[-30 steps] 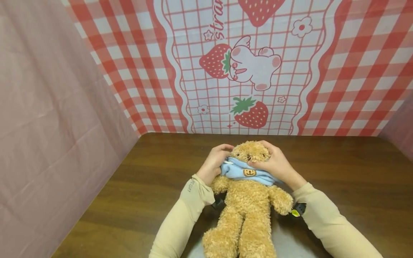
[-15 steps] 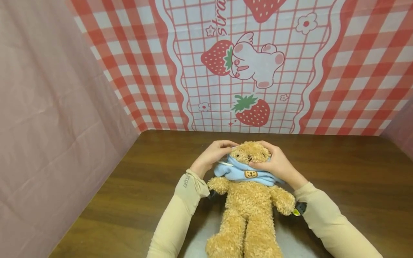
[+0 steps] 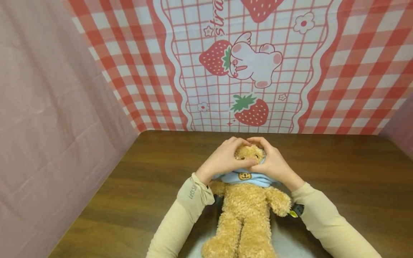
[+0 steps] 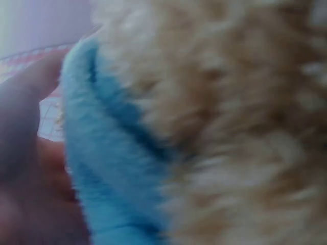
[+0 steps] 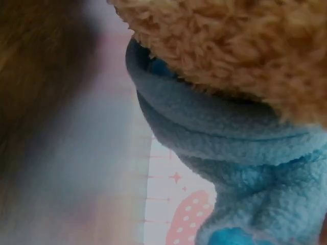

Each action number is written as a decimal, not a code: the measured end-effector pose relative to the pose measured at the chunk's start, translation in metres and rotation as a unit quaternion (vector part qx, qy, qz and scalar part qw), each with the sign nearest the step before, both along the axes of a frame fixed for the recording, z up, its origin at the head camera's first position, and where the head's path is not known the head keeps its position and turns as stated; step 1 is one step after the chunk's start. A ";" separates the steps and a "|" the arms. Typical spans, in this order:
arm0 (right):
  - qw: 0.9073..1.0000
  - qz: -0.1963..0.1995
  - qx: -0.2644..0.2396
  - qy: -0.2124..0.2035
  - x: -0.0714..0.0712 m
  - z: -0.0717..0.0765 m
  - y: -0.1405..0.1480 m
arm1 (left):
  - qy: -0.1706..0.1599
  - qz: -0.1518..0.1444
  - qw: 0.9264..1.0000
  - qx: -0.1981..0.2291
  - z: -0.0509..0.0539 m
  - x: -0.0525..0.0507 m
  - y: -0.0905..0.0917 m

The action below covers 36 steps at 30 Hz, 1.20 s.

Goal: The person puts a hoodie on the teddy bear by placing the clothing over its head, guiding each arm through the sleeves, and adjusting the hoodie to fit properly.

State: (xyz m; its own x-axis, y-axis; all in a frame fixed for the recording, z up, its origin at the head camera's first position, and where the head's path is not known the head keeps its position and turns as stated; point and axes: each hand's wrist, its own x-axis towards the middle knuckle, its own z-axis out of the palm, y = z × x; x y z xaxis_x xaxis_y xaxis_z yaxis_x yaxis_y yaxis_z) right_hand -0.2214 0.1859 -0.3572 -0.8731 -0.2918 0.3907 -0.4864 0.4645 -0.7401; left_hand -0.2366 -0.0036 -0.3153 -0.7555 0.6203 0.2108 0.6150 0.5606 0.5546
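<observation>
A golden-brown teddy bear lies on its back, head toward the far side. A light blue garment with a small bear-face patch is bunched round its neck and lower face. My left hand curls round one side of the head, its thumb across the muzzle. Opposite it, my right hand holds the other side, and the fingertips of both meet near the crown. In the left wrist view the blue fabric lies against brown fur. The right wrist view shows the cloth folded in a band under the fur.
The bear lies on a brown wooden table, with a pale grey surface partly visible under its legs. A red checked strawberry cloth hangs behind, and a pink curtain is at the left.
My left hand has moved right, from the garment's left edge over the bear's head, and its thumb now crosses the muzzle. The right hand has shifted slightly inward at the crown.
</observation>
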 end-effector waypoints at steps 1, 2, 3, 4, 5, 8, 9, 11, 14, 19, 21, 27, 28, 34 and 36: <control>1.000 0.003 -0.001 0.002 0.000 0.000 -0.002 | -0.017 0.009 1.000 -0.015 0.000 0.000 -0.002; 1.000 0.004 0.001 0.004 0.000 -0.001 -0.003 | -0.030 0.013 0.999 -0.029 0.001 -0.001 -0.003; 1.000 0.005 0.002 0.004 0.000 -0.002 -0.004 | -0.040 0.016 0.998 -0.040 0.001 -0.001 -0.005; 1.000 0.004 0.002 0.006 0.000 -0.003 -0.005 | -0.050 0.015 0.997 -0.051 0.002 -0.002 -0.007; 1.000 0.004 0.003 0.007 0.000 -0.003 -0.005 | -0.060 0.012 0.996 -0.059 0.003 -0.003 -0.009; 1.000 0.010 0.005 0.009 0.000 -0.007 -0.007 | -0.096 -0.003 0.993 -0.074 0.002 -0.007 -0.015; 1.000 0.014 0.006 0.010 0.000 -0.008 -0.007 | -0.102 -0.011 0.991 -0.082 0.002 -0.009 -0.016; 1.000 0.020 0.005 0.011 0.000 -0.010 -0.007 | -0.108 -0.030 0.989 -0.100 0.000 -0.013 -0.020; 1.000 0.027 -0.001 0.012 0.000 -0.012 -0.007 | -0.110 -0.055 0.986 -0.115 -0.004 -0.018 -0.024; 0.999 0.040 -0.022 0.009 0.000 -0.014 -0.008 | -0.130 -0.065 0.984 -0.104 -0.008 -0.022 -0.027; 0.998 0.046 -0.035 0.009 0.000 -0.014 -0.008 | -0.125 -0.062 0.984 -0.109 -0.009 -0.022 -0.027; 0.994 0.081 -0.067 0.010 0.001 -0.014 -0.010 | -0.102 -0.058 0.986 -0.118 -0.012 -0.023 -0.026; 0.993 0.093 -0.074 0.010 0.001 -0.014 -0.010 | -0.105 -0.058 0.987 -0.109 -0.013 -0.023 -0.026; 0.963 0.209 -0.172 0.006 -0.004 -0.008 0.001 | -0.120 -0.086 0.989 0.019 -0.021 -0.030 -0.030; 0.949 0.259 -0.179 -0.002 -0.006 -0.005 0.008 | -0.110 -0.090 0.988 0.054 -0.023 -0.033 -0.030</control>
State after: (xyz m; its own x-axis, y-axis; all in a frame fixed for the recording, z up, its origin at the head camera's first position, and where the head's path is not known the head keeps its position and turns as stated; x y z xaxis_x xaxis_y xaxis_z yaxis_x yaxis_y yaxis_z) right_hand -0.2271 0.1937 -0.3625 -0.6513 -0.5311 0.5420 -0.5770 -0.1172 -0.8083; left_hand -0.2692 -0.0338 -0.3380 -0.6694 0.7320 0.1266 0.5580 0.3830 0.7361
